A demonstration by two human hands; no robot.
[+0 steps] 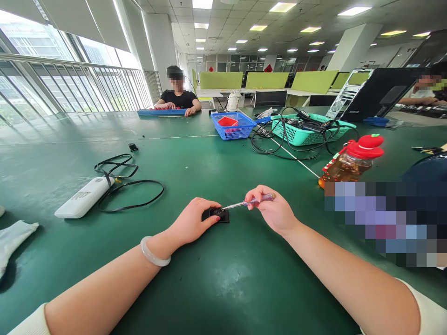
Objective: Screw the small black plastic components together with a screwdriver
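Observation:
A small flat black part (224, 216) lies on the green table, with a few tiny bright spots on its top that I cannot make out. My left hand (195, 217) pinches it from the left between thumb and fingers. In my right hand (274, 211) is a slim screwdriver (260, 200) with a translucent purplish handle. The fingers wrap the handle, and the metal shaft points left. Its tip reaches the upper edge of the black part, close to my left fingertips; whether it touches is too small to tell.
On the green table (167, 288), a white power bank (84, 197) with a black cord lies left. Farther back are a blue basket (233, 133), a teal basket (307, 136) of cables and a red-lidded bottle (352, 160). A person (178, 95) sits opposite behind a blue tray (162, 112).

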